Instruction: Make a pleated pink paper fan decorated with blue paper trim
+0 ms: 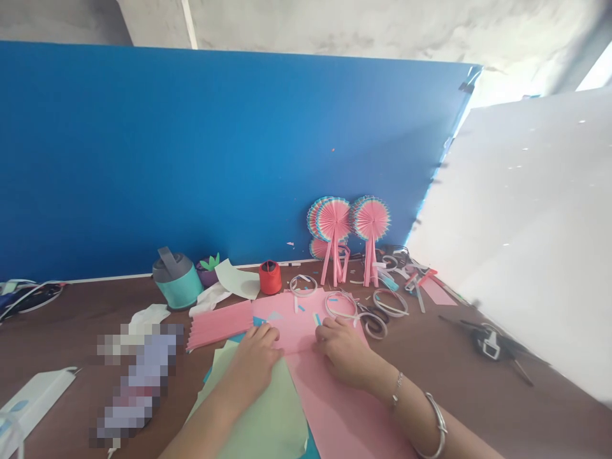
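A pink paper sheet [306, 370] lies in front of me, with a crease running across it between my hands. My left hand [258, 357] has its fingers curled at the crease's left end, its wrist over pale green paper [258, 414]. At the right end, my right hand [344, 354] grips the pink paper with bent fingers; the fingertips are partly hidden. Small blue and white paper scraps [318, 319] rest on the pink surface beyond my hands. To the left lies a pleated pink paper strip [220, 323]. Blue paper shows under the green sheets.
Pink pleated paper fans [335, 220] stand against the blue partition [215, 153]. Tape rolls [389, 303], scissors and scraps lie at right. A red spool-like container [270, 278], a teal pot [178, 284] and a small plant sit at the back. A white panel [530, 242] borders the right side.
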The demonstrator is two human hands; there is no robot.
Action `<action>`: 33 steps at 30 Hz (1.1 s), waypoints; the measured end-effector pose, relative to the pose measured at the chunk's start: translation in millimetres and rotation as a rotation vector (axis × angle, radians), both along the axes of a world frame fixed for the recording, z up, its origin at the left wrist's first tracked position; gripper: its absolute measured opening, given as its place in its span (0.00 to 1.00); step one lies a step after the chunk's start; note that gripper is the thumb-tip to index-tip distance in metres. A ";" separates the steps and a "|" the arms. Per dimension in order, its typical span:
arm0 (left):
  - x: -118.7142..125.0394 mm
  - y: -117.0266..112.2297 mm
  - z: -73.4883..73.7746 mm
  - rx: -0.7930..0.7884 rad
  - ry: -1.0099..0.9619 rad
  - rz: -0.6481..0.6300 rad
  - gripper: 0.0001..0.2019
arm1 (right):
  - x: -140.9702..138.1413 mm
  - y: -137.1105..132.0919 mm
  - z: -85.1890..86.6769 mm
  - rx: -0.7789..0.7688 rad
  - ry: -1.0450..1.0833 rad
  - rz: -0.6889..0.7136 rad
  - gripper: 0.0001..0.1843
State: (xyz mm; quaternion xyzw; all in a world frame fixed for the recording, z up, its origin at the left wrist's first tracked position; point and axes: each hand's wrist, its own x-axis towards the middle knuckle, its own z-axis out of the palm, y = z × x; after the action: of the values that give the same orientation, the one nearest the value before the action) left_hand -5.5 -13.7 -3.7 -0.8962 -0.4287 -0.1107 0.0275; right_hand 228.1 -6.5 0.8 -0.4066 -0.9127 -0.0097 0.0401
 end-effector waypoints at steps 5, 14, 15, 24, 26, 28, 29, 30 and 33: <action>-15.1 5.6 -3.4 -0.061 -0.065 0.045 0.22 | 2.3 -0.6 -0.3 0.015 -0.021 -0.064 0.08; -15.2 3.9 -5.0 0.243 -0.672 0.277 0.13 | 3.4 12.1 -18.5 0.069 0.371 -0.148 0.12; -12.1 1.7 -4.2 0.191 -0.690 0.262 0.11 | 2.5 12.0 -18.6 0.092 0.466 -0.140 0.13; 24.6 -10.4 -2.2 -0.418 -0.852 0.345 0.21 | -15.8 -3.9 -15.0 0.322 0.431 0.267 0.13; 25.4 -8.5 -5.1 -0.405 -0.867 0.401 0.22 | -19.0 -6.0 -15.3 0.335 0.364 0.302 0.12; 24.7 -7.1 -7.6 -0.370 -0.859 0.430 0.21 | -21.9 -7.3 -14.7 0.333 0.329 0.324 0.12; 24.0 -6.8 -8.4 -0.342 -0.850 0.441 0.20 | -23.0 -7.8 -13.8 0.330 0.327 0.330 0.12; 23.1 -6.7 -8.8 -0.310 -0.844 0.451 0.19 | -23.7 -8.4 -12.5 0.326 0.333 0.334 0.12; 18.2 -6.7 -8.1 -0.183 -0.840 0.483 0.15 | -22.6 -11.4 -7.0 0.336 0.413 0.317 0.15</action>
State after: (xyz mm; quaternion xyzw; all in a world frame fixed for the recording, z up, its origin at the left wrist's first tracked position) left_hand 12.7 -20.5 -11.8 -0.6478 -0.6064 -0.4148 -0.2015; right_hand 205.5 -17.8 -6.3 -0.2405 -0.9228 -0.0710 0.2925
